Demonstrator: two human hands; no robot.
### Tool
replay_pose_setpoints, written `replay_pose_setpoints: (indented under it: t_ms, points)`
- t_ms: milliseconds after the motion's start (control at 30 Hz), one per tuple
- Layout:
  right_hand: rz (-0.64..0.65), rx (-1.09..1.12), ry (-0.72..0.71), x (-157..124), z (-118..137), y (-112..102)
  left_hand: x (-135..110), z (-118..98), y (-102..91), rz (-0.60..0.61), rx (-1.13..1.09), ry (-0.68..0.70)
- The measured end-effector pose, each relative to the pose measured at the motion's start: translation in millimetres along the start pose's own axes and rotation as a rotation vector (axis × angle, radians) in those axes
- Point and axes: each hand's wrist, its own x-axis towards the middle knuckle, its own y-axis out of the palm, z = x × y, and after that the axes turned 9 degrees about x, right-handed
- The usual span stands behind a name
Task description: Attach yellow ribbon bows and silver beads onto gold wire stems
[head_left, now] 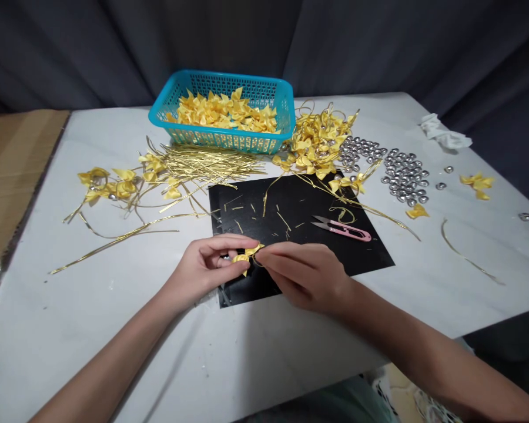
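Observation:
Between the thumb and fingers of my left hand [214,261] is a yellow ribbon bow [241,258], held over the black mat [251,202]. My right hand [306,273] is closed in a pinch at the bow's right side, on a thin gold cord [257,262] of which only a short curve shows. Pink-handled thread snips [344,229] lie on the mat just beyond my right hand. Cord scraps [283,220] are scattered over the mat.
A blue basket [229,140] of yellow ribbon pieces stands at the back. Gold cords [211,163] lie before it, finished-looking bows [320,141] to its right, then silver heart-shaped beads [405,175]. Cardboard [17,170] is far left, white tissue [445,134] far right.

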Motion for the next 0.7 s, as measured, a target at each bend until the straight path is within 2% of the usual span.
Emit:
replay_pose_setpoints:
  t_ms: [100,200,400,600,700]
  points:
    - [0.057,-0.228,-0.101,4.1,3.6,-3.4,0.3,-0.3,0.5,-0.010,0.005,-0.004]
    - [0.071,-0.319,-0.160,6.6,7.6,-2.3,0.5,-2.3,1.8,-0.026,-0.001,-0.011]
    - [0.122,-0.250,-0.090,1.3,7.4,2.3,-1.1,-5.3,2.3,0.012,-0.027,-0.003]
    - [0.108,-0.210,-0.064,1.9,6.0,1.2,-0.1,-5.2,2.5,0.004,0.042,0.113]
    - [0.104,-0.219,-0.063,2.3,5.9,1.1,-0.6,-5.4,3.6,-0.013,0.053,0.121]
